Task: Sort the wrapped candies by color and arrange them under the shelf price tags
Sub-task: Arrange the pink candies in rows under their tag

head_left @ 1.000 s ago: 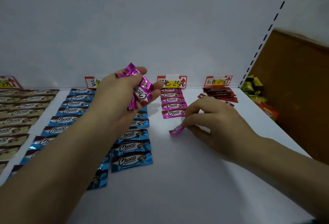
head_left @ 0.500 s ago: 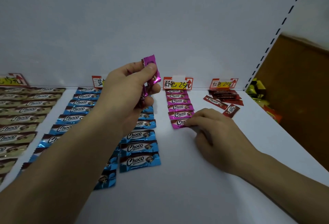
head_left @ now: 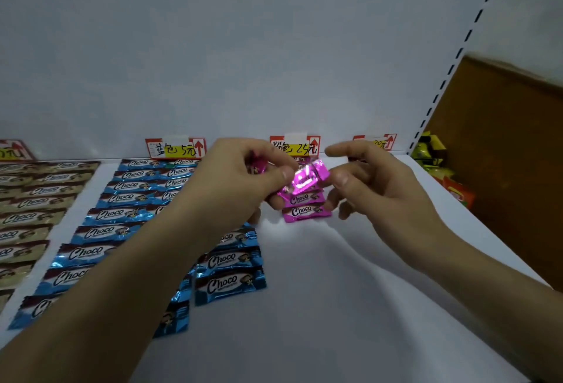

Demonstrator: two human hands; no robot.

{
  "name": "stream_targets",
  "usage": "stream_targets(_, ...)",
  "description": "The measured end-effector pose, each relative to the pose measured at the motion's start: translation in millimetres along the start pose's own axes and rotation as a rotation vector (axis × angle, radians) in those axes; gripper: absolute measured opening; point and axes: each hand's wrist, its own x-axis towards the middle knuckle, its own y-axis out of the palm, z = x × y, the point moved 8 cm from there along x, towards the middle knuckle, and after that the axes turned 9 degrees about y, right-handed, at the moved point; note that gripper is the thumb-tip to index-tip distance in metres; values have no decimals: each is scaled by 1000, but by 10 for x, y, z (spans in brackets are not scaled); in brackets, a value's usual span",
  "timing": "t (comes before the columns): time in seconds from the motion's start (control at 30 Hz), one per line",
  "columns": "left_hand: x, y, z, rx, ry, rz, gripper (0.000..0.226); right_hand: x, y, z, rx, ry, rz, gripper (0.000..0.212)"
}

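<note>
Under pink price tag (head_left: 295, 147), 12 o'clock on shelf (head_left: 335, 306): left hand (head_left: 243, 181) pinches pink candy (head_left: 307, 180) plus spares; right hand (head_left: 368, 181) fingers spread, closing on its far end. Advice: grip by crimped end, lay flat below bottom of pink column (head_left: 306, 212), label up, edges aligned.
</note>
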Motion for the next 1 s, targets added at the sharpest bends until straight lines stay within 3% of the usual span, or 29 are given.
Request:
stream_targets(0.1, -14, 97, -5, 36, 6, 50, 9, 134, -28, -62, 23, 61, -14, 31)
stream_targets(0.2, 18, -90, -8, 27, 26, -112, 9, 224, -122, -197, -457, -61, -144, 22)
stream_targets(0.27, 29, -226, 6, 5, 27, -197, 10, 191, 10, -316, -762, -171, -52, 32)
stream_targets(0.4, 48, -378, 29, -20, 41, -285, 11, 119, 229, -446, -1017, -182, 97, 41)
stream_targets(0.63, 48, -362, 45, -7, 36, -284, 12, 114, 216, -459, -1063, -193, 55, 42)
stream_targets(1.0, 55, -348, 40, -22, 33, -264, 10, 49, 199, -390, -995, -316, 37, 28)
